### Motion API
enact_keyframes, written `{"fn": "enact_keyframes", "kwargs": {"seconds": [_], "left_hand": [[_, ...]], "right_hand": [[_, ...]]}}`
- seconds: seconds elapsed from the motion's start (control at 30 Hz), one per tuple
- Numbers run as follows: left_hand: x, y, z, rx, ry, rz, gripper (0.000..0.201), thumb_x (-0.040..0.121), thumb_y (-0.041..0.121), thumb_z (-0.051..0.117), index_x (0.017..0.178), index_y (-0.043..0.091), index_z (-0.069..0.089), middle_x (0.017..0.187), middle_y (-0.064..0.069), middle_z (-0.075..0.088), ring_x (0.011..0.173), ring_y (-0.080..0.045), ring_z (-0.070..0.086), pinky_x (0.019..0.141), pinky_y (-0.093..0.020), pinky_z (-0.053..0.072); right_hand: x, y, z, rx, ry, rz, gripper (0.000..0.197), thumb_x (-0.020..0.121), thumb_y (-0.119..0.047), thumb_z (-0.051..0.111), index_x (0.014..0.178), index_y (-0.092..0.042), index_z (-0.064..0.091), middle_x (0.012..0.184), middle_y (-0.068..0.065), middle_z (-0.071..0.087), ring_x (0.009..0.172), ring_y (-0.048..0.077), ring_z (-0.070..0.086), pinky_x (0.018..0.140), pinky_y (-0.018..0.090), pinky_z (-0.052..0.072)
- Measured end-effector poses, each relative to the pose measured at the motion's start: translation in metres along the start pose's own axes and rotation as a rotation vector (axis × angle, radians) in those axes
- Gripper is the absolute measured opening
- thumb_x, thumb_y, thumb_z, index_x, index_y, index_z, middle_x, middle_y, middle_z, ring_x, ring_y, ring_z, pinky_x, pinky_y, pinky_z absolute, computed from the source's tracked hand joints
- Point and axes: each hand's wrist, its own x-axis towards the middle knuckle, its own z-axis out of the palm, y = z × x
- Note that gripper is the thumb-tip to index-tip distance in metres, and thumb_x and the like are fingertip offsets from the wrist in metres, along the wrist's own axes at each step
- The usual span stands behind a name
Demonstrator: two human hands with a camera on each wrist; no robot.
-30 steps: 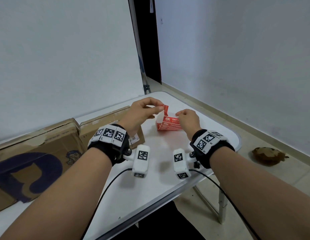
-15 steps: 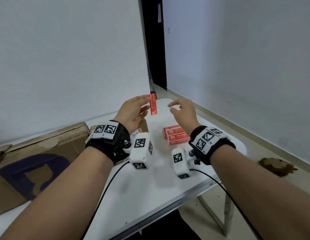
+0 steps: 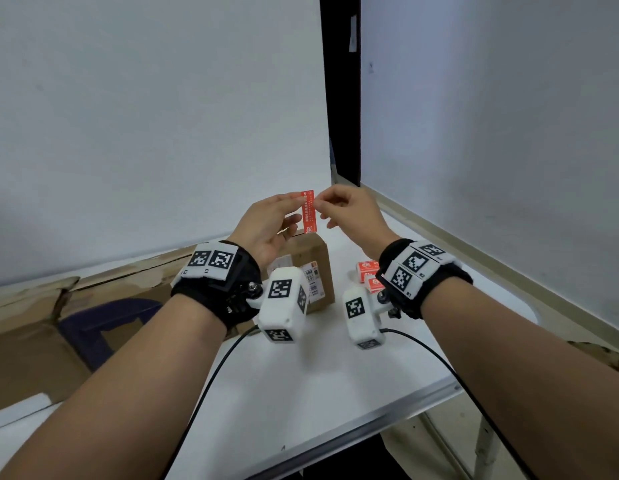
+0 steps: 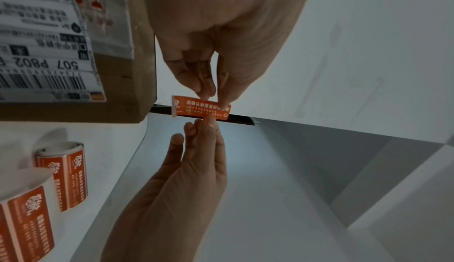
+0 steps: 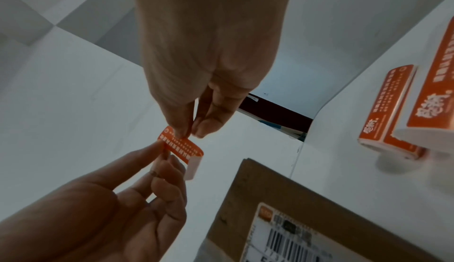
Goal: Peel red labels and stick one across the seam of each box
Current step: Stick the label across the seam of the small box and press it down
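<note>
The white table (image 3: pixel 335 393) is closest, and its near part is bare, with thin black wires running over it. Up above it, both hands are lifted in the air and meet at one red label (image 3: pixel 308 211). The left hand (image 3: pixel 266 226) pinches the left edge of the label with its thumb and fingertips. The right hand (image 3: pixel 353 213) pinches the right edge near the top, with its other fingers loosely curled. The label hangs up and down, so its long side goes from top to bottom. A bit of white backing shows at its low end in the wrist views, so I think it is not fully peeled yet. The small box (image 3: pixel 310 268) sits right under and just behind the hands, a little to the left, so the label has to go down and a bit away to reach it. The left hand is nearer to this box. I cannot see the seam on its top from here. To the right lie the label rolls (image 3: pixel 367 271), partly hidden by the right wrist. A big flat box (image 3: pixel 41 327) lies far off to the left. Behind the table are white walls and a dark gap like a doorway.
</note>
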Motion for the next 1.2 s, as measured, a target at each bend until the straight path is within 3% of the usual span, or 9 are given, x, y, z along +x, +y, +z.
{"fn": "enact_keyframes", "kwargs": {"seconds": [0.1,0.23,0.37,0.43,0.53,0.63,0.83,1.03,1.2], "left_hand": [[-0.002,0.002,-0.008,-0.004,0.007,-0.013,0.016,0.084,0.015,0.068,0.099,0.015,0.071,0.089,0.001,0.067,0.081,-0.012,0.055,0.049,-0.018,0.048],[0.001,0.001,-0.023,0.199,0.066,0.139,0.022,0.087,0.012,0.063,0.108,0.015,0.069,0.092,0.001,0.068,0.082,-0.012,0.061,0.067,-0.019,0.051],[-0.001,0.002,-0.045,0.705,0.243,0.413,0.031,0.088,0.012,0.055,0.116,0.018,0.066,0.094,0.0,0.072,0.088,-0.015,0.068,0.085,-0.024,0.051],[-0.004,-0.001,-0.055,1.047,0.243,0.449,0.03,0.09,0.01,0.051,0.112,0.018,0.07,0.108,-0.002,0.072,0.102,-0.018,0.065,0.09,-0.023,0.046],[-0.012,-0.007,-0.063,1.274,0.204,0.436,0.033,0.092,0.01,0.046,0.114,0.016,0.07,0.121,-0.006,0.068,0.114,-0.024,0.059,0.098,-0.03,0.044],[-0.022,-0.012,-0.063,1.333,0.205,0.426,0.032,0.092,0.016,0.047,0.114,0.016,0.07,0.121,-0.006,0.068,0.114,-0.027,0.059,0.095,-0.032,0.044],[-0.03,-0.031,-0.063,1.413,0.179,0.42,0.029,0.09,0.016,0.044,0.079,0.006,0.069,0.078,-0.01,0.073,0.074,-0.028,0.066,0.068,-0.035,0.054],[-0.031,-0.045,-0.063,1.433,0.143,0.503,0.032,0.093,0.016,0.041,0.089,0.007,0.071,0.081,-0.011,0.071,0.071,-0.025,0.061,0.071,-0.04,0.053],[-0.027,-0.051,-0.065,1.369,0.121,0.537,0.028,0.091,0.011,0.042,0.089,0.004,0.069,0.095,-0.01,0.068,0.087,-0.026,0.06,0.081,-0.042,0.05]], "right_hand": [[0.002,-0.001,0.008,-0.023,-0.025,-0.003,0.016,0.087,-0.019,0.066,0.092,-0.004,0.07,0.076,-0.001,0.066,0.07,0.009,0.062,0.058,0.017,0.051],[0.006,0.001,0.016,-0.061,-0.067,0.046,0.013,0.088,-0.018,0.064,0.089,-0.007,0.069,0.076,-0.004,0.065,0.068,0.007,0.06,0.058,0.016,0.047],[0.01,0.008,0.021,0.04,-0.024,0.147,0.011,0.089,-0.015,0.062,0.078,-0.014,0.064,0.076,-0.005,0.062,0.067,0.007,0.058,0.058,0.015,0.046],[0.012,0.008,0.026,0.148,-0.022,0.207,0.012,0.09,-0.016,0.062,0.078,-0.013,0.064,0.076,-0.003,0.061,0.068,0.008,0.056,0.061,0.017,0.046],[0.017,0.004,0.034,0.296,-0.05,0.268,0.014,0.091,-0.016,0.061,0.078,-0.014,0.064,0.076,-0.001,0.059,0.069,0.01,0.055,0.064,0.019,0.047],[0.023,0.0,0.04,0.298,-0.074,0.268,0.013,0.091,-0.017,0.061,0.079,-0.015,0.064,0.077,-0.001,0.061,0.07,0.009,0.056,0.068,0.02,0.047],[0.034,-0.007,0.05,0.231,-0.163,0.235,0.01,0.091,-0.017,0.061,0.083,-0.011,0.066,0.076,0.001,0.061,0.068,0.009,0.058,0.067,0.02,0.048],[0.029,-0.002,0.057,0.12,-0.228,0.242,0.017,0.09,-0.015,0.061,0.095,-0.002,0.069,0.079,0.005,0.061,0.067,0.01,0.056,0.062,0.017,0.047],[0.016,0.01,0.06,0.068,-0.23,0.241,0.014,0.089,-0.015,0.062,0.091,-0.003,0.069,0.073,0.002,0.061,0.064,0.009,0.056,0.059,0.018,0.047]]}}
